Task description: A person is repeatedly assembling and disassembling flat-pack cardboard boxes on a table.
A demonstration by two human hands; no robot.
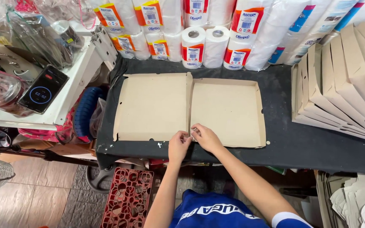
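A flat brown cardboard box blank (pixel 157 105) lies open on the black table (pixel 284 143), with a raised fold running down its middle. My left hand (pixel 178 145) and my right hand (pixel 205 137) meet at the near end of that middle fold. The fingers of both hands pinch the cardboard edge there. The right half of the blank has low turned-up sides.
Folded cardboard boxes (pixel 343 84) are stacked at the table's right. Packs of paper rolls (pixel 203 44) line the back. A white shelf at left holds a phone (pixel 43 89) and bagged items. A red plastic crate (pixel 127 202) stands on the floor below.
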